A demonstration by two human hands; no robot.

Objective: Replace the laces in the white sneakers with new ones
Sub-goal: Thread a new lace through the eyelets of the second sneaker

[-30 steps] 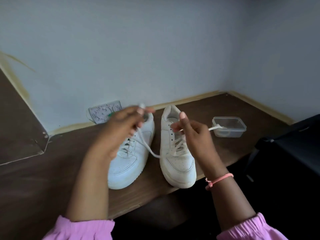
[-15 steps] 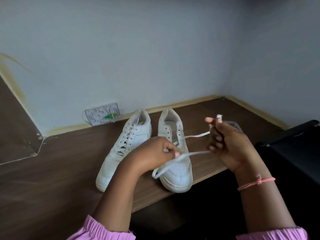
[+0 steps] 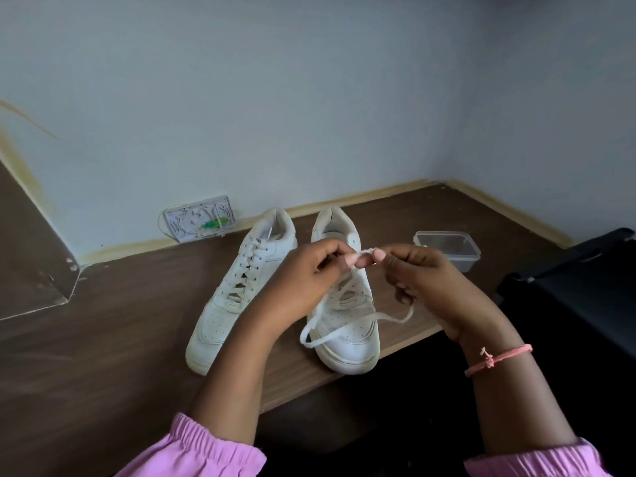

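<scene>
Left hand: the left hand (image 3: pixel 303 280) has its fingers curled, and its fingertips pinch one end of a short raised stretch of the white lace (image 3: pixel 358 318).
Right hand: the right hand (image 3: pixel 433 284) pinches the other end of that stretch between thumb and forefinger, its fingertips almost meeting the left hand's.
Lace: from the pinch it hangs down in loose loops over the toe of the right sneaker (image 3: pixel 347 325); one loop swings out below the right hand, another droops under the left wrist.
Right sneaker: directly beneath the pinch, toe at the table edge; its eyelets are mostly hidden by the hands.
Left sneaker (image 3: pixel 234 294): just to the left of the pinching hands, laced up, angled with its toe further left.
Plastic container (image 3: pixel 447 249): clear, low, rectangular, beyond and to the right of the pinch; whether anything is in it cannot be told.
Wooden table (image 3: pixel 103 339): dark brown, carrying both sneakers and the container.
Wall plate (image 3: pixel 199 218): white, far left of the pinch, against the wall.
Wrist band (image 3: pixel 499 359): pink, on the right wrist.
</scene>
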